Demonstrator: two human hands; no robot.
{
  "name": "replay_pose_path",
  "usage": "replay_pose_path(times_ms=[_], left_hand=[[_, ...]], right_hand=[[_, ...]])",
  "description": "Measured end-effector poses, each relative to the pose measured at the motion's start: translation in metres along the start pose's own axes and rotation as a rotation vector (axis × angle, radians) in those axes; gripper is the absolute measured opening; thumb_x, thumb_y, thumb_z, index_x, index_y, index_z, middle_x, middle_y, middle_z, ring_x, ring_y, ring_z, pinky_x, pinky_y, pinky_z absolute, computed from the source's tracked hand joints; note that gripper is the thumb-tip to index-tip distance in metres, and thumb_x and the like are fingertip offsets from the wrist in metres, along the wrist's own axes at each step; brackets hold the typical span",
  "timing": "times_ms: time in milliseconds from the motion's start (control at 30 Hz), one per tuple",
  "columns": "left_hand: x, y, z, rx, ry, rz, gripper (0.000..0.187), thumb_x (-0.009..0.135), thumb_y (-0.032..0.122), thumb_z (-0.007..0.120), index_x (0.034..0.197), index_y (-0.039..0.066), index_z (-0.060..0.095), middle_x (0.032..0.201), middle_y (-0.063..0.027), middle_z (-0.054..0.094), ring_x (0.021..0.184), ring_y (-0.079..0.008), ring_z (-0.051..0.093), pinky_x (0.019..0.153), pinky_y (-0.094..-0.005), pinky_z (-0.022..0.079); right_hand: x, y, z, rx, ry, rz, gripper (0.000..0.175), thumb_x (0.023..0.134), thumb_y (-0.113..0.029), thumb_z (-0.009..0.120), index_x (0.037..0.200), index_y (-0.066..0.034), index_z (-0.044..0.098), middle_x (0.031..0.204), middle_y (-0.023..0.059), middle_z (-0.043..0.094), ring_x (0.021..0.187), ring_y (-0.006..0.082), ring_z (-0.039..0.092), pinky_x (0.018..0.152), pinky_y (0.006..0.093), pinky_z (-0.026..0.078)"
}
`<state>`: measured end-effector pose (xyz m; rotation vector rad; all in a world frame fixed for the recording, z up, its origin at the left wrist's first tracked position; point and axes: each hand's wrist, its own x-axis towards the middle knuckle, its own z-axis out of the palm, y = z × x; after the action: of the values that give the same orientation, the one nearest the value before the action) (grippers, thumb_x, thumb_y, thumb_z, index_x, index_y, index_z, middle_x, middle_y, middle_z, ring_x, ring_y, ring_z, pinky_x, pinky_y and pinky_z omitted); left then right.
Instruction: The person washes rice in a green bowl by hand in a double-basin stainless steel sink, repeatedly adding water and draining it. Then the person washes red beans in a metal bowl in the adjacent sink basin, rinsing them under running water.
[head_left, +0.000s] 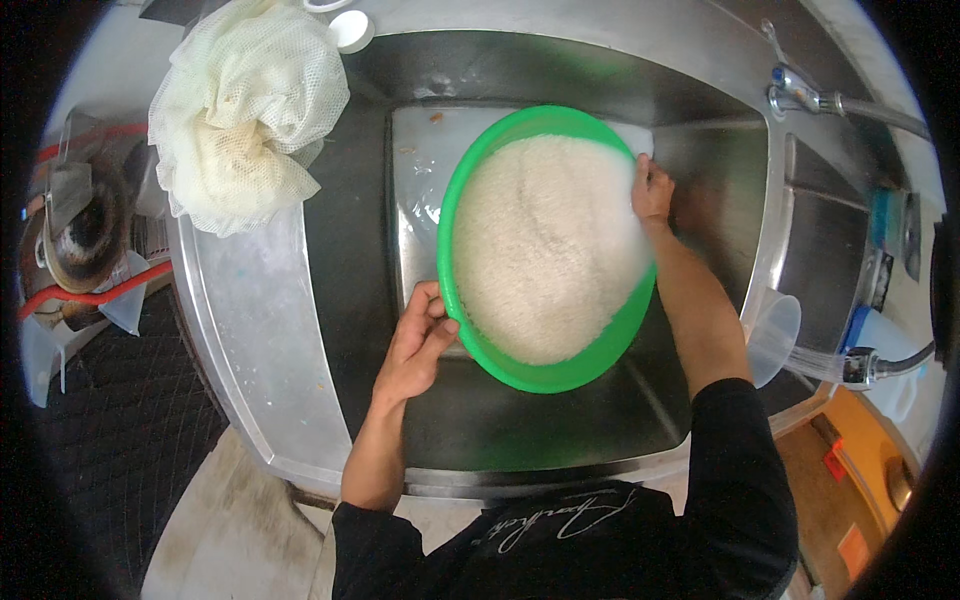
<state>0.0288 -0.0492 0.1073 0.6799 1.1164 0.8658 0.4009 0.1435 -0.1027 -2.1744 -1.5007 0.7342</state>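
Both of my hands hold a round green plastic basin over the stainless steel sink. Inside the basin lies a large amount of white rice, with cloudy water gathered along its right side. My left hand grips the rim at the lower left, thumb on the edge. On the upper right, my right hand clasps the rim, its fingers partly hidden by the basin. Whitish water covers part of the sink floor beyond the basin.
A bunched white mesh cloth rests on the left ledge beside a white round lid. To the right, a clear plastic cup stands near a running spray head. A tap is at the upper right, and a gas burner far left.
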Motion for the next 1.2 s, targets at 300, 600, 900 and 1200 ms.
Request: replay_pose_path(times_ms=[300, 600, 900, 1200], left_hand=[[0.001, -0.004, -0.002, -0.015, -0.067, 0.085, 0.036, 0.103, 0.007, 0.047, 0.136, -0.001, 0.036, 0.118, -0.0117, 0.061, 0.106, -0.0155, 0.059, 0.091, -0.0335, 0.051], [0.001, -0.005, 0.002, -0.005, -0.088, 0.09, 0.033, 0.102, 0.006, 0.05, 0.132, -0.001, 0.038, 0.113, -0.0115, 0.061, 0.1, -0.0153, 0.063, 0.085, -0.0328, 0.055], [0.003, -0.007, 0.003, -0.041, -0.099, 0.092, 0.032, 0.101, 0.007, 0.053, 0.13, -0.001, 0.041, 0.111, -0.0114, 0.062, 0.098, -0.0136, 0.063, 0.084, -0.0318, 0.056], [0.003, -0.008, 0.005, -0.055, -0.09, 0.09, 0.029, 0.101, 0.007, 0.053, 0.127, 0.0, 0.043, 0.109, -0.011, 0.062, 0.098, -0.0135, 0.064, 0.086, -0.032, 0.056]], right_hand=[[-0.001, -0.008, -0.002, -0.026, 0.038, -0.049, 0.061, 0.098, -0.053, 0.044, 0.113, 0.0009, 0.069, 0.109, 0.0305, 0.066, 0.108, 0.0488, 0.059, 0.098, 0.0507, 0.043], [0.003, 0.003, 0.003, -0.027, 0.017, -0.001, 0.065, 0.097, -0.056, 0.045, 0.114, 0.0014, 0.069, 0.108, 0.0321, 0.066, 0.109, 0.0473, 0.06, 0.098, 0.0506, 0.044], [0.003, -0.002, -0.001, 0.017, 0.021, 0.02, 0.062, 0.097, -0.053, 0.047, 0.114, 0.002, 0.069, 0.11, 0.0306, 0.066, 0.11, 0.0447, 0.062, 0.099, 0.0475, 0.046], [0.005, 0.002, 0.0, -0.015, 0.009, -0.017, 0.057, 0.099, -0.05, 0.047, 0.116, -0.0007, 0.069, 0.114, 0.0288, 0.066, 0.112, 0.0449, 0.06, 0.101, 0.049, 0.043]])
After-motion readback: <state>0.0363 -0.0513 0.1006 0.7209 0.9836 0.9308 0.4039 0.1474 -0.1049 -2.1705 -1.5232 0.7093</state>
